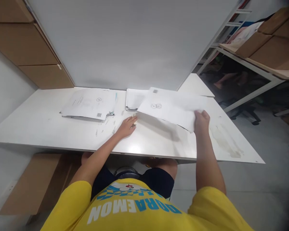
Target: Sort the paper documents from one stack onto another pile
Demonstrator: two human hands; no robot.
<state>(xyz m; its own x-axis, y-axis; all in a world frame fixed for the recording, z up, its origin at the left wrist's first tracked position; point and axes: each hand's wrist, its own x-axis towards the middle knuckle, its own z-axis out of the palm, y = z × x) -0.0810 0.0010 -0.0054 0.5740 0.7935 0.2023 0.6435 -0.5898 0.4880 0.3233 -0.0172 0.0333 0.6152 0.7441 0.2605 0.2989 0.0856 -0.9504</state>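
My right hand (202, 120) grips the right edge of some white paper (175, 104), lifted and tilted above the table. A small printed drawing and a dark square mark show on its face. My left hand (127, 127) rests on the white tabletop (139, 138), fingers stretched forward and thumb apart, close to the paper's lower left corner. Just beyond it lies a stack of papers (134, 98), partly covered by the lifted paper. Farther left sits another paper stack (85, 102), whose top sheet bears a printed code and a small drawing.
A tall grey panel (130, 41) rises along the table's back edge, with cardboard boxes (36, 45) stacked to its left. Beneath the table at left is an open cardboard box (31, 183). Another table with boxes (274, 48) stands at right, with a person's legs (231, 78) below it.
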